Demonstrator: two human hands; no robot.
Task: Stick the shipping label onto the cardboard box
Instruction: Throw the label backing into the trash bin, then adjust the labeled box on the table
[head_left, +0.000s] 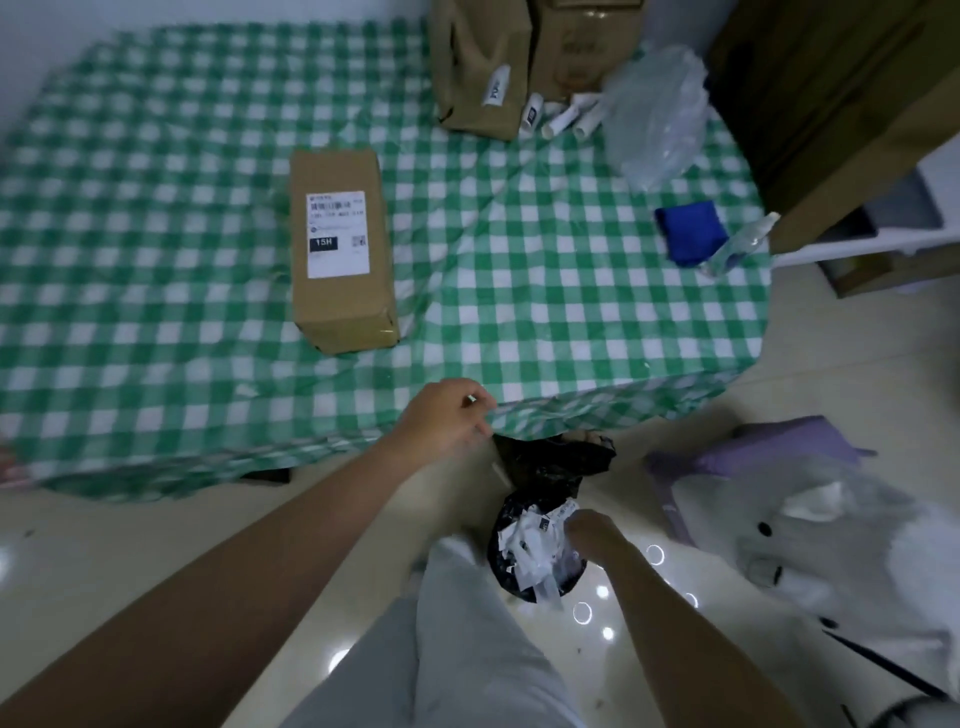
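Left hand (447, 413) at the counter (156, 338) edge, grip pinched shut on the black bin bag (550, 462) rim, apparently. Cardboard box (340, 249) on the checked cloth, shipping label (337, 234) stuck on top. Right hand (592, 532) down in the bag among paper scraps (530, 540), grip hidden, cannot tell

Matt brown cardboard box (340, 249) bearing a smooth white paper shipping label (337, 234), on the creased green-and-white checked cloth table cover (156, 260). Right of the box: crinkled clear plastic bag (654, 114) and soft blue cloth (691, 231). Below the cover's edge: glossy pale tiled floor (779, 364), shiny black plastic bin liner (545, 467) holding white paper scraps (530, 545).
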